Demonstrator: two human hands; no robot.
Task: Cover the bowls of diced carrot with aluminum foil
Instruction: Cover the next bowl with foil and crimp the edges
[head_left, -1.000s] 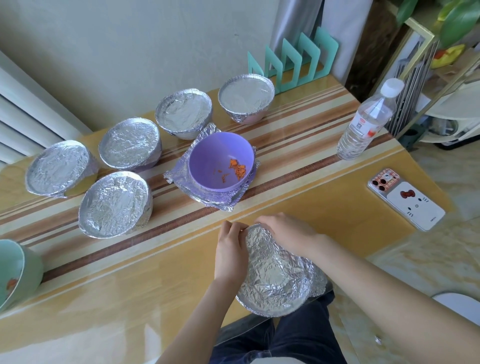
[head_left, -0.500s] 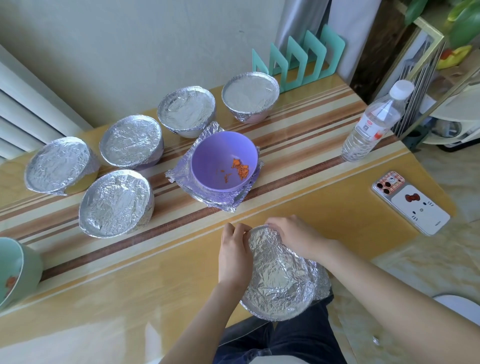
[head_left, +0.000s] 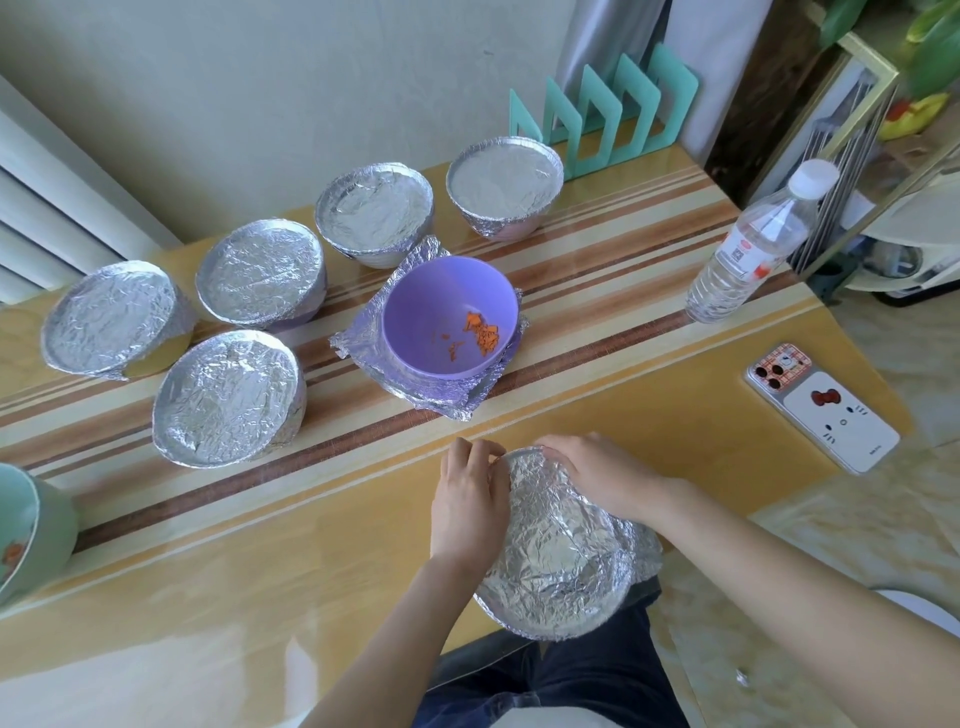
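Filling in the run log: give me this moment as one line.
left hand: grips foil-wrapped bowl rim | right hand: grips same rim | purple bowl: uncovered | green bowl: uncovered

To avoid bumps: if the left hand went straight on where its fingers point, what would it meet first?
Likely the foil sheet under the purple bowl; the left hand, gripping the foil-wrapped bowl, points there; depth unclear.

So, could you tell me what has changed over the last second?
Almost nothing. The left hand and right hand keep gripping the far rim of the foil-wrapped bowl at the near edge of the table, with only slight finger shifts. Nothing was picked up or let go. The open purple bowl, five covered bowls, bottle and phone stayed put.
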